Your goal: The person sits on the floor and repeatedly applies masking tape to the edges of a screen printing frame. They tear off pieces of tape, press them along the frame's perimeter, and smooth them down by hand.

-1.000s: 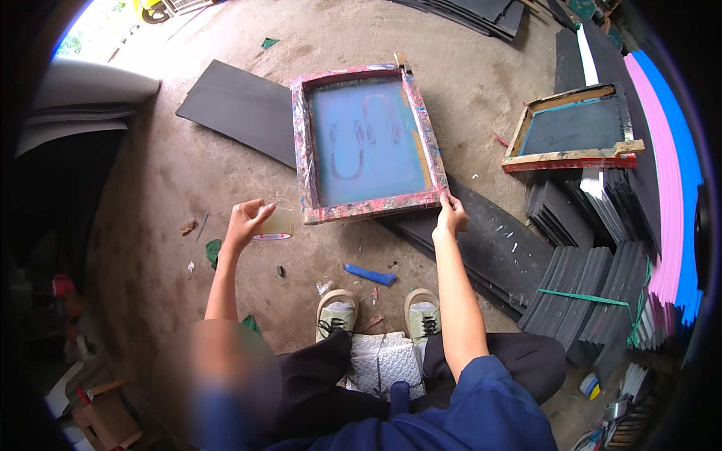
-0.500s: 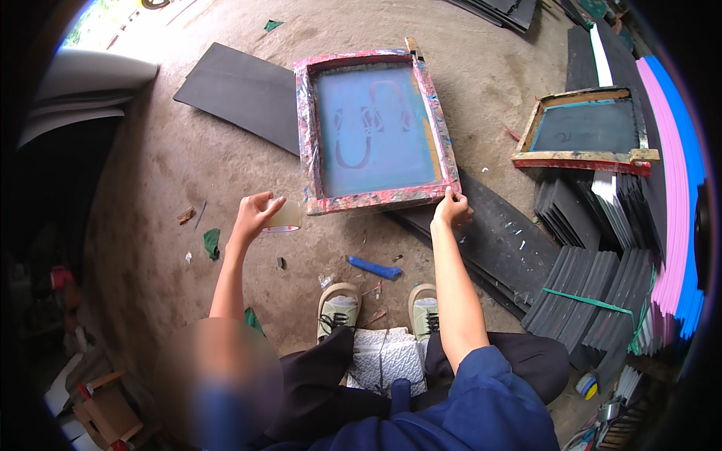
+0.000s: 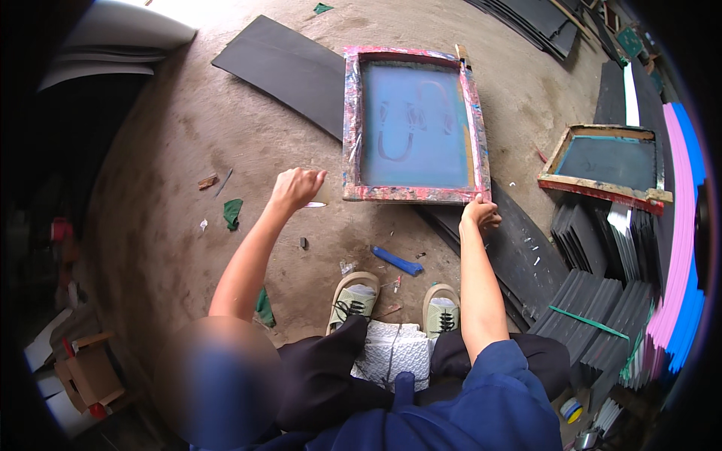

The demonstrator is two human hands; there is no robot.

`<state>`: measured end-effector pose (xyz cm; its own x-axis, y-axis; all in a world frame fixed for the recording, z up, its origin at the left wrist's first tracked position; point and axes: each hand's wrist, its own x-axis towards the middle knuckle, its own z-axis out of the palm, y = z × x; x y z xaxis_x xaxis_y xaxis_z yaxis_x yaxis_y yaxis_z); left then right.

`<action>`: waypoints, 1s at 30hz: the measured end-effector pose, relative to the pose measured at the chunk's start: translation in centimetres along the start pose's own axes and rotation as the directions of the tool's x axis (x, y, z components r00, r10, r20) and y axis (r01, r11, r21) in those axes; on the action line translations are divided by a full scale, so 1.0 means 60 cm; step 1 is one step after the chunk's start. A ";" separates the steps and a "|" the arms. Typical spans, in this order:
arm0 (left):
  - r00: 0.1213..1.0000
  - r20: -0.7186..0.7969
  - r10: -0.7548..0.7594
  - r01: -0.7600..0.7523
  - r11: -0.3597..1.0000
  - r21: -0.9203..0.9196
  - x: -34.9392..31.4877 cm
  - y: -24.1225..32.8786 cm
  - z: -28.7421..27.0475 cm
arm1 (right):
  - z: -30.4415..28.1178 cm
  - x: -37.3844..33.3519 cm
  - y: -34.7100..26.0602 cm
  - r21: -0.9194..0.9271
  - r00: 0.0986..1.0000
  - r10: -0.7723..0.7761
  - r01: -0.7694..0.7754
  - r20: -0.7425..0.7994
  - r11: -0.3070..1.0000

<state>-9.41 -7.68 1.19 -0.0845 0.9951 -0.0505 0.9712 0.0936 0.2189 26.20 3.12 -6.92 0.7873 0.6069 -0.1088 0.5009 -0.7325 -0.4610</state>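
Observation:
A screen-printing frame, its wood smeared with pink, red and dark paint, stands ahead of me with a bluish mesh bearing a faint curved pattern. My right hand grips its near right corner, fingers closed around the wood. Left of the frame, my left hand is closed, knuckles up. A small white-and-pink edge shows just under its fingers; it looks to belong to a yellowish translucent piece, mostly hidden by the hand. Beneath the frame, dark flat sheets stick out to the far left and near right.
A second screen frame rests at the right above stacked black sheets with a green band. Pink and blue sheets stand beyond them. A blue strip and green scraps lie on the floor. A cardboard box sits lower left.
The whole view has shifted, moving the scene rightward in the picture. My left hand has turned more knuckles-up, covering most of the translucent piece. My right hand keeps its grip on the frame corner.

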 end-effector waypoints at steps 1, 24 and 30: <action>1.000 0.023 -0.009 0.009 1.000 0.019 0.003 0.000 0.008 | 0.001 -0.002 0.004 0.036 0.999 -0.042 0.042 -0.010 0.998; 1.000 -0.015 0.020 -0.020 0.999 0.045 0.016 -0.009 0.077 | 0.009 -0.236 0.181 0.299 -0.045 -0.853 0.945 0.521 0.133; 1.000 0.013 -0.002 0.002 1.000 0.019 0.014 -0.015 0.079 | -0.016 -0.273 0.130 0.435 0.136 -0.935 0.857 0.327 0.276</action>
<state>-9.28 -7.08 -3.65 -0.0836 0.9945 -0.0637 0.9752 0.0948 0.2000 17.57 -12.83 -7.87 -0.4792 0.8682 0.1287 0.6567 0.4519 -0.6038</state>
